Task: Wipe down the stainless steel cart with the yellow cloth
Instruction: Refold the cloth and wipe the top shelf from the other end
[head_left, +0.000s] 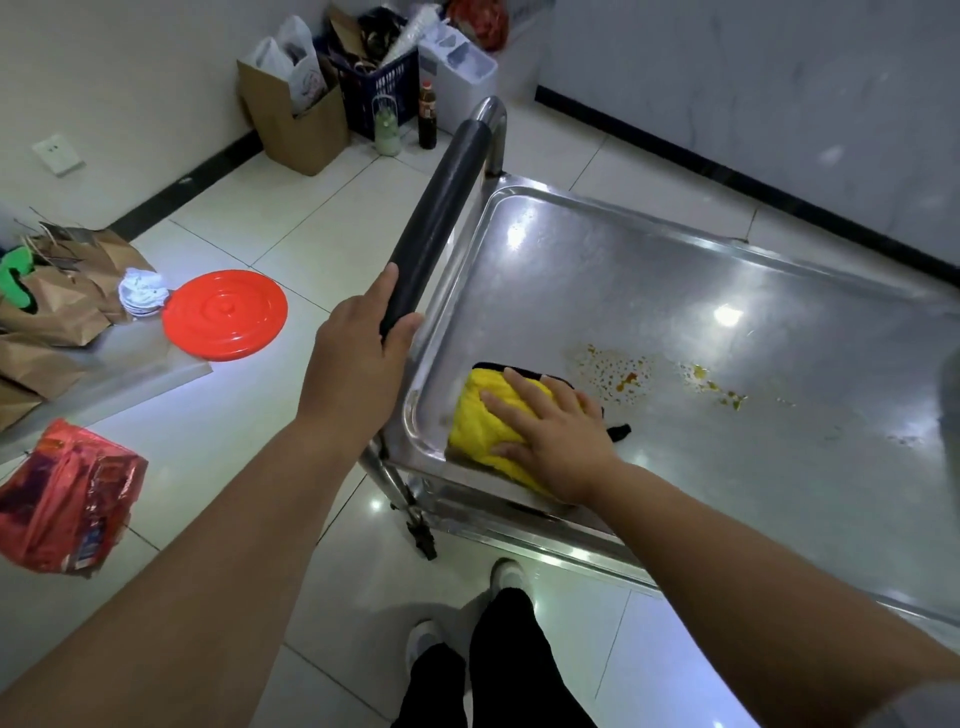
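— Where's the cloth (480, 426)?
— In the near left corner of the cart (675, 291) top, flat under the right hand (553, 434), fingers spread and pressing, not clenched.
— The left hand (363, 353)?
— Wrapped round the near end of the black handle (441, 213).
— Any mess?
— Orange stains (618, 376) just beyond the cloth, toward mid-top.

Bare forearms, no sleeves to the wrist; grey sleeve edge (914, 701) at right upper arm. Black trousers (498, 670). 2 white shoes (511, 574).
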